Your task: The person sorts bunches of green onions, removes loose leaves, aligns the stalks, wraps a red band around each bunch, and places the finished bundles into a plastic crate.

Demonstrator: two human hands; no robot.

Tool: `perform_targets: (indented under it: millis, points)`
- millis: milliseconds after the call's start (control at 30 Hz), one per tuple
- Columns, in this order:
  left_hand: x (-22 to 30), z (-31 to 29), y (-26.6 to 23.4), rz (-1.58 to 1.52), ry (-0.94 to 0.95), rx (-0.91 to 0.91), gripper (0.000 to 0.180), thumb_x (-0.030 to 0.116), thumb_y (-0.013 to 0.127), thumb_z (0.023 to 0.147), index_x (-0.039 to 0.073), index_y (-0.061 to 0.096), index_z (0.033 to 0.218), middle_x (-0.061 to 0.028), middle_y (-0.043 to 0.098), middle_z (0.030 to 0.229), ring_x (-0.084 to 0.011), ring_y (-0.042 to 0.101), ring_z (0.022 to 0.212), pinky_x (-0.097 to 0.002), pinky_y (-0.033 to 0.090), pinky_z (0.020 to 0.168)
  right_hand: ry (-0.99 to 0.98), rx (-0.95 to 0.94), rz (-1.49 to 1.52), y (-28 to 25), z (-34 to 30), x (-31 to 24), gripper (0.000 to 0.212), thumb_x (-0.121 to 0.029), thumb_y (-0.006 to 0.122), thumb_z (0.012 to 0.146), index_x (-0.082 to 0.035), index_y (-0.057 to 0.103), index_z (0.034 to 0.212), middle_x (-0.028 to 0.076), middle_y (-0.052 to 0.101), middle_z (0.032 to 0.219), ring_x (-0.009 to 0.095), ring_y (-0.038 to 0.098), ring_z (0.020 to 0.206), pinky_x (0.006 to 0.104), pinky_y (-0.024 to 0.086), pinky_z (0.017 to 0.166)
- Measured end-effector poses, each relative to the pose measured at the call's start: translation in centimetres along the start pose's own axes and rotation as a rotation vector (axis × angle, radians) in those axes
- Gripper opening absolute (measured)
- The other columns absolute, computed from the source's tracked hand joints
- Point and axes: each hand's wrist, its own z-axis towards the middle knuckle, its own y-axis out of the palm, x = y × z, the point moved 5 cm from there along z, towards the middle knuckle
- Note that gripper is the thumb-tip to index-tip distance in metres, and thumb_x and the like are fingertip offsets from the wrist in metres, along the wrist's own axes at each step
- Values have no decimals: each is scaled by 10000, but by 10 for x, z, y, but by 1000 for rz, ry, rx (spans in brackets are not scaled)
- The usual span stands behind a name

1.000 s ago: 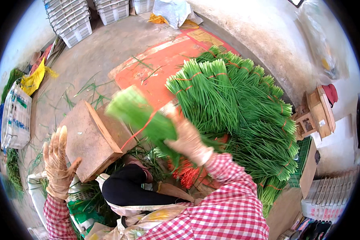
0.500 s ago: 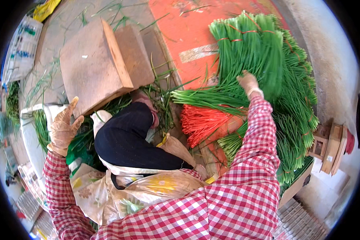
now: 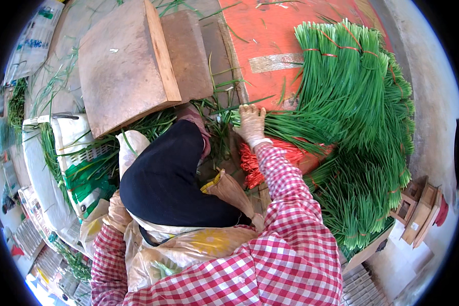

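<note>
My right hand (image 3: 251, 124), in a tan glove, lies over the pale-end side of a bunch of green chives (image 3: 296, 126), its fingers curled over the stalks. That bunch lies sideways, its leaf end running into the pile at the right. Just below the hand is a bundle of red ties (image 3: 262, 166), partly under the stalks. My left hand (image 3: 118, 211), also gloved, is down beside my thigh; its fingers are mostly hidden, so I cannot see whether it holds anything. Tied chive bunches (image 3: 349, 66) with red bands are stacked at the right.
A wooden block (image 3: 122, 66) stands tilted at the upper left beside a brown slab (image 3: 186, 56). Left of my leg, a white basket (image 3: 66, 135) holds loose greens. An orange-red board (image 3: 270, 30) lies under the chives. Small wooden stools (image 3: 418, 204) are at the right by the wall.
My right hand has moved left from the stacked bunches to the pale ends of the sideways bunch. My left hand has dropped from beside the wooden block to my thigh.
</note>
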Motion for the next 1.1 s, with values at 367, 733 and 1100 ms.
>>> perform_targets:
  millis: [367, 733, 1100]
  points:
    - [24, -14, -14, 786, 252, -66, 330, 228, 614, 760, 58, 648, 1041, -136, 662, 1031, -314, 622, 968, -368, 492, 845, 29, -92, -100, 62, 17, -11, 229, -181, 524, 844, -101, 671, 1000, 91, 635, 1026, 279, 553, 1042, 574, 308, 982]
    - [53, -12, -33, 619, 162, 188, 351, 94, 612, 775, 36, 599, 1121, -165, 654, 994, -335, 631, 921, -389, 492, 801, 254, 562, 1406, -159, -59, 162, 181, -110, 521, 942, -26, 542, 1101, 43, 612, 948, 140, 574, 833, 296, 482, 845]
    - [305, -15, 6, -469, 780, 300, 844, 618, 530, 834, 5, 345, 1383, -199, 499, 1298, -244, 567, 1098, -379, 434, 971, -361, 121, 2302, -321, -151, -5, 179, -53, 624, 868, -39, 617, 1046, 22, 649, 964, 76, 575, 779, 228, 492, 677]
